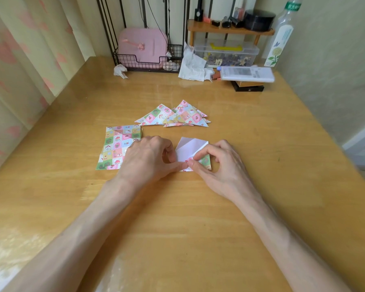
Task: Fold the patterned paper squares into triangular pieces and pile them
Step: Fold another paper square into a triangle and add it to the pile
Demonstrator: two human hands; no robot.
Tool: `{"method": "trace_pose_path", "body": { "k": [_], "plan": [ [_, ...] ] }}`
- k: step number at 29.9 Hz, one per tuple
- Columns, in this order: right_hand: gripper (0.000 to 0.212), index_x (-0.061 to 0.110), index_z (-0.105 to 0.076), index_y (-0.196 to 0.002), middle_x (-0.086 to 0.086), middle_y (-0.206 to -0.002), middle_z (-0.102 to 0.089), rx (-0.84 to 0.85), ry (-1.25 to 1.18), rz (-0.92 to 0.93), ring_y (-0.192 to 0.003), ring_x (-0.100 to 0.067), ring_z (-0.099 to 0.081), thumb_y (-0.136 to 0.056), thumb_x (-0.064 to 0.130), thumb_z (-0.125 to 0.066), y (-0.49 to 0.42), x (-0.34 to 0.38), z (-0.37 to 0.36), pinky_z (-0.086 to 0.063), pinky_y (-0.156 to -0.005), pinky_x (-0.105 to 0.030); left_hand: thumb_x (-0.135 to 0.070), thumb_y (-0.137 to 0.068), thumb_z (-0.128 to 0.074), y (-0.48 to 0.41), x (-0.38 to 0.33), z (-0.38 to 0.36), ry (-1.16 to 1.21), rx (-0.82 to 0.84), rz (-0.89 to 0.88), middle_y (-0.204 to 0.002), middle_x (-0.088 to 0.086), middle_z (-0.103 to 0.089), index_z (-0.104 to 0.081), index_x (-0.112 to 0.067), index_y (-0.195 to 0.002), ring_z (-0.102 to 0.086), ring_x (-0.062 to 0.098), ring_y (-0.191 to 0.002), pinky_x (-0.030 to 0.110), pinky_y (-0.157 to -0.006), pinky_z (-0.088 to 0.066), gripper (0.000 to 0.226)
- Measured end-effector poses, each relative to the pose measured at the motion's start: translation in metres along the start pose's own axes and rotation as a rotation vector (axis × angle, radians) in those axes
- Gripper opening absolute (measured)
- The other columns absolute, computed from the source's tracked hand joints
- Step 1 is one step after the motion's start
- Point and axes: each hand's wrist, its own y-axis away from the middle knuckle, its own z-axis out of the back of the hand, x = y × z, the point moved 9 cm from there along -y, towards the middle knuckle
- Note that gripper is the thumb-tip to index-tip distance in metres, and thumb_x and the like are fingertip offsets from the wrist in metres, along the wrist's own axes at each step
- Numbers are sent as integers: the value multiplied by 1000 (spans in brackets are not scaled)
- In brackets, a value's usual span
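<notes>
One basket (133, 63) holds a pink case (142, 45); right hand (223, 165) pinches paper (190, 145).

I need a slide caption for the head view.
Left hand and right hand fold a white-backed patterned paper square on a yellow wooden table, near folded triangles.

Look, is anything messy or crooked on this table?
Yes, a little. The folded triangles lie fanned out and overlapping, not in a neat pile. A crumpled tissue sits beside the wire basket, and rumpled white paper slumps beside the clear box. The paper square being folded looks fine.
</notes>
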Motion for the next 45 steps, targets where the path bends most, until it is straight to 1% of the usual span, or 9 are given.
{"method": "trace_pose_path", "body": {
  "k": [6, 11, 17, 21, 26, 31, 34, 39, 45],
  "plan": [
    [19, 33, -71, -92, 13, -94, -48, -18, 22, 1, -96, -10, -50, -85, 50, -76, -1, -2, -3, -40, -84, -24, -74, -69, -74, -1, 1, -2, -15, 0, -15, -82, -13, -55, -59, -30, -73, -48, 15, -89, 33, -68, -29, 47],
    [20, 33, -69, -97, 12, -102, -50, 13, 69, -9, -108, -13, -47, -88, 51, -73, 0, -2, -6, -37, -96, -28, -74, -68, -74, -3, 2, -4, -4, 19, -21, -82, -13, -54, -57, -30, -71, -46, 15, -89, 32, -70, -29, 47],
    [21, 35, -67, -100, 13, -105, -48, 52, 124, -28, -109, -15, -46, -88, 52, -71, -3, -3, -9, -33, -98, -28, -81, -54, -64, -6, 9, -2, 0, 90, -63, -81, -13, -52, -62, -32, -73, -45, 19, -91, 34, -77, -30, 53],
    [27, 34, -68, -96, 13, -104, -51, 34, 64, -59, -110, -14, -47, -83, 57, -74, -3, -3, -8, -35, -102, -30, -77, -58, -72, -7, 12, -2, -17, 95, -44, -84, -14, -50, -58, -34, -72, -43, 17, -96, 32, -79, -27, 48],
    [29, 38, -63, -95, 13, -105, -49, 47, 116, -68, -111, -14, -46, -81, 61, -75, -4, 0, -11, -32, -97, -29, -85, -51, -61, -7, 9, -2, -33, 101, -41, -83, -14, -50, -60, -32, -73, -42, 17, -95, 32, -80, -27, 58],
    [29, 40, -60, -95, 16, -105, -45, 88, 138, -96, -113, -13, -43, -81, 60, -75, -6, 0, -12, -29, -96, -27, -63, -64, -84, -7, 14, 5, -51, 107, -13, -85, -14, -49, -60, -37, -72, -41, 17, -96, 33, -82, -28, 37],
    [30, 39, -62, -95, 17, -105, -43, 77, 134, -128, -116, -11, -41, -80, 60, -76, -5, -1, -12, -26, -96, -25, -63, -65, -84, -7, 15, 4, -54, 124, -10, -86, -14, -48, -59, -38, -72, -40, 16, -97, 33, -83, -29, 37],
    [39, 37, -61, -96, 15, -108, -42, 60, 192, -145, -115, -13, -40, -75, 68, -75, -4, 1, -16, -22, -88, -26, -65, -66, -81, -6, 15, 2, -53, 151, -10, -87, -15, -48, -59, -39, -74, -40, 16, -97, 34, -85, -30, 36],
    [41, 37, -59, -97, 15, -107, -41, 23, 231, -153, -113, -14, -39, -74, 68, -73, -2, 2, -16, -21, -87, -25, -51, -73, -85, -3, 17, -4, 107, 246, 26, -93, -11, -59, -65, -44, -73, -46, 16, -107, 31, -91, -38, 21]
  ]
}}
